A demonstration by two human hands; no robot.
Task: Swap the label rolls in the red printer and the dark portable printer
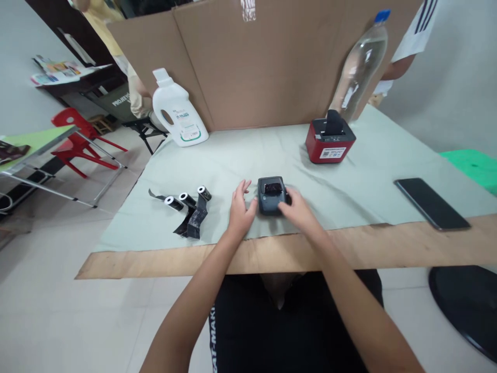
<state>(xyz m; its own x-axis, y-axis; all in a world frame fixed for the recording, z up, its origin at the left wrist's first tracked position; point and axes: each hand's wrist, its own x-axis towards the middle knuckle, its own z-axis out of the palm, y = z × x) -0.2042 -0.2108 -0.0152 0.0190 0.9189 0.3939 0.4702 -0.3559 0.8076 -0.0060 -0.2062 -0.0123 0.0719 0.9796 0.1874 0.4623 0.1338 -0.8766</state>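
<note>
A small dark grey portable printer (pixel 267 205) with a black strip on its top sits near the front middle of the cloth-covered table. My right hand (pixel 301 211) grips its right side, the thumb at the near corner and the other fingers partly hidden. To the left of the printer, my left hand (pixel 241 211) is open, fingers spread and holding nothing, with its thumb close to the printer's edge. Further left lie several small black paper rolls (pixel 187 200), one with a loose crumpled strip (pixel 197 220).
A red printer (pixel 330 142) with black paper sticking out stands at the back right, before a large clear bottle (pixel 361 67). A white jug (pixel 179 111) leans at the back left by a cardboard screen (pixel 264 72). A phone (pixel 433 203) lies right. Other people stand behind.
</note>
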